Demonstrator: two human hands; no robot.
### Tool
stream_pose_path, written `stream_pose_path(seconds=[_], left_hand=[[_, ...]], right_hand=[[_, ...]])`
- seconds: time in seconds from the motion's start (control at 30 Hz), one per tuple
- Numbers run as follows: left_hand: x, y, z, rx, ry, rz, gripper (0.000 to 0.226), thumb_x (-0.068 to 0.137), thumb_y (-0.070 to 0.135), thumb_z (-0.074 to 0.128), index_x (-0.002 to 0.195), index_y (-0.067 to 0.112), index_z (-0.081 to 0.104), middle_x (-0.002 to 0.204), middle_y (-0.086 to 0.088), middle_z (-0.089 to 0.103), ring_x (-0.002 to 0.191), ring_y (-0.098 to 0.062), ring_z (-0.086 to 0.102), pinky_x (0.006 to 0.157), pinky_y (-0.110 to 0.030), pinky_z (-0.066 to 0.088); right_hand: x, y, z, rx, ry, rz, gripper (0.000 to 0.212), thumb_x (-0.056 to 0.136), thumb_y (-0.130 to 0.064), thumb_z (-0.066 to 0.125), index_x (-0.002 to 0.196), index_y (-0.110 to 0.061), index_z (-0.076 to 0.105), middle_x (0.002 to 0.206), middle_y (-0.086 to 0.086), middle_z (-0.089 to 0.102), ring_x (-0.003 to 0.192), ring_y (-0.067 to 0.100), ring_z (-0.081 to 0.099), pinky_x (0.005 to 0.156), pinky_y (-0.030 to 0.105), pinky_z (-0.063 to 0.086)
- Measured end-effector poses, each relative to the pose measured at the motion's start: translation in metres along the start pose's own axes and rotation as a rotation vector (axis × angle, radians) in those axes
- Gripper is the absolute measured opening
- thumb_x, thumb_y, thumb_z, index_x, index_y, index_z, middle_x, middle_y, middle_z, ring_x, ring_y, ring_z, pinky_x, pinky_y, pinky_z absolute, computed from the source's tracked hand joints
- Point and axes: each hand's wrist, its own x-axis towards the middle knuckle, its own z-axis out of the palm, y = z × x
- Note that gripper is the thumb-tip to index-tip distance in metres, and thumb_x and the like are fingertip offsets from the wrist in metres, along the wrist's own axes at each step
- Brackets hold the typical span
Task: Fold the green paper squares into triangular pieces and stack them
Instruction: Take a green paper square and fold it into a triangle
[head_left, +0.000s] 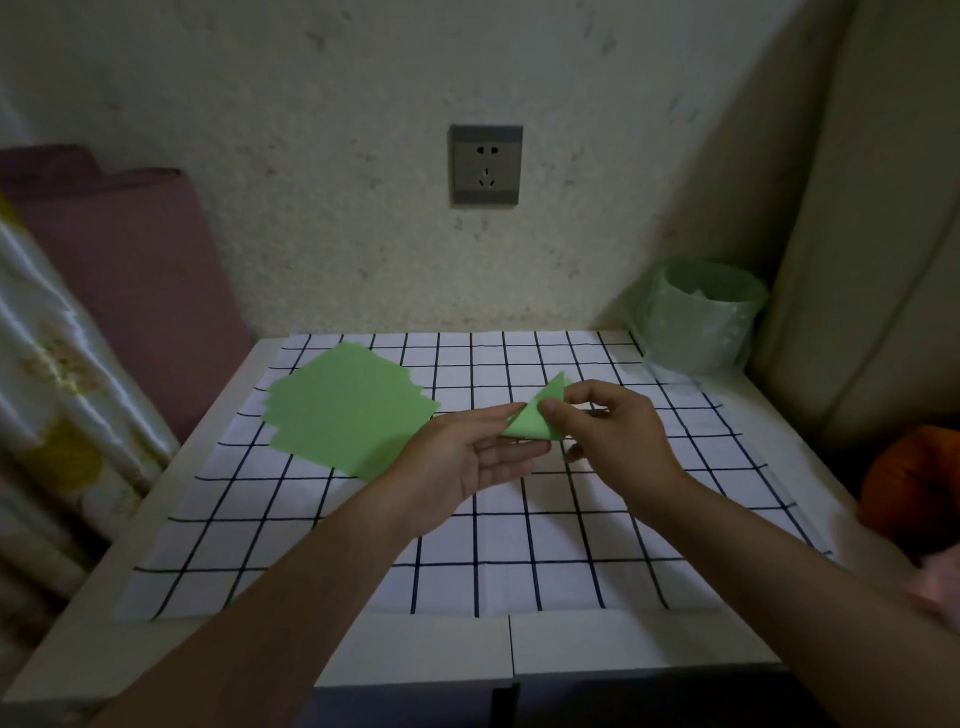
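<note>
Above the desk's (623, 644) middle, our left hand (467, 457), fingers nearly straight, pinches the triangle's (532, 421) left corner under its thumb. Our right hand (618, 431), curled, pinches its right side. The paper stack (348, 410) lies toward the far-left corner.

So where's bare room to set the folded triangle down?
Bare checked cloth spans the near edge and the back strip between the green paper squares and the lined bin. Crowded: back left under the squares, and the middle, where the left hand and right hand hold the folded triangle.
</note>
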Motion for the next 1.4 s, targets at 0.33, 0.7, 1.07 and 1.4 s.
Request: stream_pose_path(seconds=[0.33, 0.7, 1.07, 1.4], left_hand=[[0.004, -0.011, 0.006, 0.295, 0.192, 0.28, 0.025, 0.094, 0.006, 0.061, 0.119, 0.008, 0.067, 0.096, -0.009, 0.076, 0.085, -0.028, 0.075, 0.074, -0.033, 0.061], [0.004, -0.011, 0.006, 0.4, 0.261, 0.353, 0.015, 0.097, 0.008, 0.059, 0.102, 0.01, 0.073, 0.086, -0.007, 0.077, 0.075, -0.027, 0.075, 0.066, -0.032, 0.061], [0.004, -0.013, 0.009, 0.44, 0.29, 0.349, 0.02, 0.088, 0.006, 0.07, 0.107, 0.012, 0.074, 0.077, -0.007, 0.076, 0.065, -0.021, 0.072, 0.067, -0.033, 0.062], [0.001, -0.004, 0.005, 0.472, 0.229, 0.249, 0.015, 0.087, 0.005, 0.071, 0.1, 0.011, 0.075, 0.076, -0.011, 0.075, 0.067, -0.023, 0.073, 0.067, -0.032, 0.062]], right_hand=[[-0.002, -0.008, -0.003, 0.282, 0.037, 0.135, 0.018, 0.086, -0.002, 0.072, 0.102, -0.007, 0.066, 0.09, 0.014, 0.071, 0.079, 0.026, 0.073, 0.059, 0.031, 0.057], [-0.006, -0.014, -0.004, 0.309, -0.008, 0.257, 0.018, 0.087, -0.009, 0.072, 0.104, -0.01, 0.072, 0.096, 0.008, 0.077, 0.088, 0.022, 0.074, 0.071, 0.033, 0.06], [-0.006, -0.014, -0.004, 0.282, -0.04, 0.292, 0.012, 0.086, -0.008, 0.073, 0.098, -0.007, 0.073, 0.096, 0.011, 0.076, 0.082, 0.02, 0.071, 0.068, 0.032, 0.058], [-0.003, -0.019, -0.012, 0.221, -0.065, 0.307, 0.019, 0.09, -0.02, 0.071, 0.103, -0.007, 0.073, 0.097, 0.01, 0.076, 0.084, 0.025, 0.074, 0.072, 0.035, 0.06]])
